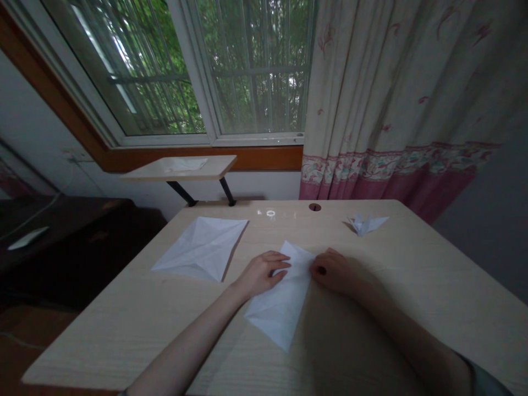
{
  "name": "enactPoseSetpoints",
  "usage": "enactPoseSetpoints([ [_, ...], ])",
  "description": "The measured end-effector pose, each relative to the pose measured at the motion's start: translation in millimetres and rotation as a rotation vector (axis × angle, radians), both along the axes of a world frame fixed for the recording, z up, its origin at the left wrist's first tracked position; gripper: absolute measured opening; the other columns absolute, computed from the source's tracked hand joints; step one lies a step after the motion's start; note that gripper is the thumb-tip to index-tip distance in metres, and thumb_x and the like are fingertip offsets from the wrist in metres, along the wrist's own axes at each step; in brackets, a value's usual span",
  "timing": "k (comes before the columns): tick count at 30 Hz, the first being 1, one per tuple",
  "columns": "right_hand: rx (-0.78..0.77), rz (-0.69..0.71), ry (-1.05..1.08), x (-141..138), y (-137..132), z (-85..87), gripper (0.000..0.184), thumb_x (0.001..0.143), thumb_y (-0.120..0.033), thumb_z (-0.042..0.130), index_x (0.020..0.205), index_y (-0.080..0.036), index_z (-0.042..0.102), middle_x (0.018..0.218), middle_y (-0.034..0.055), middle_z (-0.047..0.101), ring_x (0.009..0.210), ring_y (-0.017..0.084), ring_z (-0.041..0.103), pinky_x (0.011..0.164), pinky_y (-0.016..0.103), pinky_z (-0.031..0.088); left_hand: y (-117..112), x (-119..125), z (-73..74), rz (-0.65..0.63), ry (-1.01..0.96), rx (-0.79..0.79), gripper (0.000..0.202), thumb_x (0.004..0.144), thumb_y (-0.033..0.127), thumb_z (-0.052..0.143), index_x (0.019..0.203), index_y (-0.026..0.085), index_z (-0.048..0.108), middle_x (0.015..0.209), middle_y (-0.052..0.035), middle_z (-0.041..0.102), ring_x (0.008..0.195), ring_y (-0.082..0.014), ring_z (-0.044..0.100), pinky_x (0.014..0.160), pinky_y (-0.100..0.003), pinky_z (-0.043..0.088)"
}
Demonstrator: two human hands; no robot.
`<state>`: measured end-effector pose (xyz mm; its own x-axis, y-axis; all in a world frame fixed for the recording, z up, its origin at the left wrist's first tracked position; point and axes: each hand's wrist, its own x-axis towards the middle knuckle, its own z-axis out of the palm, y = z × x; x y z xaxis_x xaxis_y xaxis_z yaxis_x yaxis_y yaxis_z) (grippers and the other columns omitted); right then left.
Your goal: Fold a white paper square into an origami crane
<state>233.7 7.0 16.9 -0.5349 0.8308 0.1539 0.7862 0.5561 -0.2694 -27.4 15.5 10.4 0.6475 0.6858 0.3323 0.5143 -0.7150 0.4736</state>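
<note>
A white sheet of paper [279, 308], longer than wide and apparently folded over, lies on the table in front of me with one corner toward me. My left hand [264, 271] rests on its left side, fingertips on the paper and a gap between thumb and forefinger. At the right edge, my right hand [336, 270] is curled, thumb and fingers together on the paper's margin; its fingertips are partly hidden. Left of my hands is a second white sheet [202, 247], opened out with crease lines. A folded paper crane [366, 224] sits farther back on the right.
The pale wooden table [124, 324] has a round cable hole [314, 207] near its back edge. A small raised shelf [223, 165] at the back left bears another white paper [186, 164]. Behind are a window and a floral curtain [371, 99]. A dark surface [61, 214] stands left.
</note>
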Motion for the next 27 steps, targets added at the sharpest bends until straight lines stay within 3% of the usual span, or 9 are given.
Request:
enactPoseSetpoints([
  [7, 0.073, -0.208, -0.044, 1, 8, -4.7, 0.018, 0.082, -0.016, 0.059, 0.065, -0.019, 0.065, 0.072, 0.0049, 0.068, 0.074, 0.019, 0.06, 0.076, 0.031, 0.04, 0, 1, 1.3, -0.003, 0.025, -0.002, 0.026, 0.091, 0.025, 0.056, 0.11, 0.027, 0.073, 0.124, -0.0018, 0.069, 0.114, -0.0194, 0.062, 0.101, -0.038, 0.05],
  [13, 0.204, -0.266, -0.069, 4, 12, -17.1, 0.021, 0.082, -0.017, 0.057, 0.064, -0.019, 0.066, 0.069, 0.0061, 0.068, 0.071, 0.02, 0.059, 0.079, 0.036, 0.036, 0, 1, 4.3, -0.012, 0.022, 0.003, 0.026, 0.091, 0.024, 0.056, 0.111, 0.026, 0.073, 0.122, -0.0026, 0.07, 0.112, -0.0201, 0.063, 0.101, -0.038, 0.05],
  [20, 0.22, -0.317, -0.094, 6, 12, -17.1, 0.024, 0.089, -0.02, 0.055, 0.068, -0.019, 0.067, 0.074, 0.0084, 0.071, 0.075, 0.022, 0.062, 0.08, 0.037, 0.035, 1, -1, 4.4, -0.02, 0.064, 0.043, 0.026, 0.091, 0.022, 0.056, 0.111, 0.024, 0.072, 0.124, -0.0026, 0.069, 0.113, -0.0194, 0.063, 0.101, -0.037, 0.048],
  [27, 0.235, -0.312, -0.091, 4, 10, -20.6, 0.024, 0.09, -0.017, 0.052, 0.071, -0.019, 0.066, 0.076, 0.0067, 0.072, 0.076, 0.02, 0.061, 0.08, 0.036, 0.034, 3, -6, 6.9, -0.035, 0.249, 0.047, 0.042, 0.096, 0.032, 0.052, 0.138, 0.033, 0.052, 0.148, -0.002, 0.049, 0.137, -0.0221, 0.045, 0.115, -0.048, 0.031],
])
